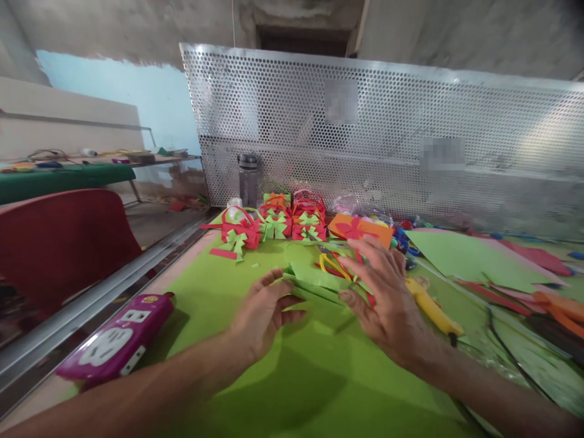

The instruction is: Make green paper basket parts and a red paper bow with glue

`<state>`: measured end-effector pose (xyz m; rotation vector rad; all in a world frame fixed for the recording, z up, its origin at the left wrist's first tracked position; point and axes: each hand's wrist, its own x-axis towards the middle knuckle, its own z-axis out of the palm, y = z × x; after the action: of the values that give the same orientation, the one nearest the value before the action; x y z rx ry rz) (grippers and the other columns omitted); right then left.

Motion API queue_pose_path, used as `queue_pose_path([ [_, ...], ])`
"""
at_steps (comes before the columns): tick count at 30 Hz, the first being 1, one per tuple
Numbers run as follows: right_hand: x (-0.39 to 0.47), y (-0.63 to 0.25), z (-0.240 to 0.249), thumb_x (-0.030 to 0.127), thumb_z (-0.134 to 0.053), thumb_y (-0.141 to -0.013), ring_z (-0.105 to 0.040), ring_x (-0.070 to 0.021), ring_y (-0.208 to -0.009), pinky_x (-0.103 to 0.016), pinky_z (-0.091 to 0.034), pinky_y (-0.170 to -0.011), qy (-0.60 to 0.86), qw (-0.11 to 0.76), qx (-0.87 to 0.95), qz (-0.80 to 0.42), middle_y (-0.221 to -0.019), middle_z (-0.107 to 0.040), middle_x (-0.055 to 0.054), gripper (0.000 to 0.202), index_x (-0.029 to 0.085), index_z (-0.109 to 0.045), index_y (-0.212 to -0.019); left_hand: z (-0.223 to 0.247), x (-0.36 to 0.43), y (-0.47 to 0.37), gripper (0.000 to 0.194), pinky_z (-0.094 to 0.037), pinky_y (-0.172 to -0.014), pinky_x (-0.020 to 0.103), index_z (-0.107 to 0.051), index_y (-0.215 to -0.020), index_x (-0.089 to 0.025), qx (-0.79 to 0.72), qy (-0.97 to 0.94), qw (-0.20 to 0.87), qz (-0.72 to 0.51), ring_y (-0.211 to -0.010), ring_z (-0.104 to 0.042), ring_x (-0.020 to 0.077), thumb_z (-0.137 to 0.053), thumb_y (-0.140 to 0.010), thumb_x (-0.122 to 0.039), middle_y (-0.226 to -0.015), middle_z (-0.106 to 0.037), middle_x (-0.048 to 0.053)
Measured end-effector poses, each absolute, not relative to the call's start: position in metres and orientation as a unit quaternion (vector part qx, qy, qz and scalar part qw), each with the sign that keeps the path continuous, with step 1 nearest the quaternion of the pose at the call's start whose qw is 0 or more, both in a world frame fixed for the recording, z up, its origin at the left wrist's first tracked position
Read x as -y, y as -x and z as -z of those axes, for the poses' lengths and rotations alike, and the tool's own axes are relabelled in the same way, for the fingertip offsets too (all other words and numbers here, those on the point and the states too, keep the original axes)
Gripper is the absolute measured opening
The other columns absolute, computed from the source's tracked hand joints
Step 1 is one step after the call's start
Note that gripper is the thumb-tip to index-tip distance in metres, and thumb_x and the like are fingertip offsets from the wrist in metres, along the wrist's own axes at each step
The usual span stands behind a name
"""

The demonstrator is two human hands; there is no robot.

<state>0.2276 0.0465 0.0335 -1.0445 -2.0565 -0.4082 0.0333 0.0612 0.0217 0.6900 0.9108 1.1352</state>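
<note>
A folded piece of green paper (pixel 314 291) is held at its left end by my left hand (pixel 267 310), thumb on top and fingers curled beneath. My right hand (pixel 387 298) hovers over the paper's right end, fingers spread and thumb tip beside its edge; whether the thumb touches it I cannot tell. Just beyond lies a lighter green paper piece (pixel 301 260). Scissors with yellow handles (pixel 329 265) rest partly behind my right fingers. A yellow glue gun (pixel 433 309) lies to the right of that hand.
Red paper gift bags with green bows (pixel 241 234) stand at the back beside an orange paper box (pixel 356 228) and a bottle (pixel 249 182). A purple power strip (pixel 118 337) lies left. Paper sheets (pixel 474 261) and scraps cover the right. A perforated metal panel (pixel 387 134) closes the back.
</note>
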Motion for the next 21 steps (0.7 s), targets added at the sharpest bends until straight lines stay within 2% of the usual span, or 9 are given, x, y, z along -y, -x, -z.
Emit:
queue_pose_path([
  [3,-0.048,-0.22,-0.031,0.031,-0.048,-0.089,-0.03,-0.0341,-0.129,-0.06,-0.024,-0.1,0.436,0.342,0.807,0.204,-0.132,-0.048,-0.013,0.024,0.02,-0.061,-0.105,-0.023,-0.056,-0.037,0.026,-0.053,-0.054,0.03,-0.047,-0.098,-0.02,-0.417,-0.316,0.68,-0.514,-0.067,-0.064,0.0183,-0.056,-0.076,-0.009,-0.081,-0.065,0.005],
  [8,-0.05,-0.216,-0.025,0.03,-0.052,-0.086,-0.03,-0.0367,-0.129,-0.062,-0.024,-0.098,0.474,0.32,0.796,0.197,-0.131,-0.049,-0.013,0.017,0.02,-0.065,-0.087,-0.021,-0.053,-0.04,0.027,-0.053,-0.053,0.03,-0.046,-0.097,-0.02,-0.421,-0.33,0.676,-0.508,-0.064,-0.063,0.0171,-0.058,-0.075,-0.011,-0.08,-0.064,0.003],
  [15,-0.048,-0.212,-0.022,0.024,-0.057,-0.083,-0.037,-0.0349,-0.126,-0.062,-0.018,-0.1,0.454,0.318,0.804,0.217,-0.122,-0.058,-0.012,0.012,0.018,-0.063,-0.075,-0.015,-0.052,-0.042,0.031,-0.053,-0.055,0.032,-0.045,-0.098,-0.022,-0.438,-0.333,0.669,-0.501,-0.067,-0.063,0.0179,-0.06,-0.072,-0.013,-0.08,-0.062,0.002],
  [21,-0.047,-0.212,-0.02,0.026,-0.056,-0.085,-0.041,-0.0315,-0.125,-0.06,-0.009,-0.104,0.431,0.302,0.813,0.251,-0.115,-0.063,-0.009,0.015,0.017,-0.06,-0.073,-0.019,-0.048,-0.044,0.029,-0.052,-0.057,0.032,-0.047,-0.095,-0.021,-0.44,-0.338,0.67,-0.494,-0.066,-0.062,0.0173,-0.061,-0.07,-0.013,-0.079,-0.061,0.001],
])
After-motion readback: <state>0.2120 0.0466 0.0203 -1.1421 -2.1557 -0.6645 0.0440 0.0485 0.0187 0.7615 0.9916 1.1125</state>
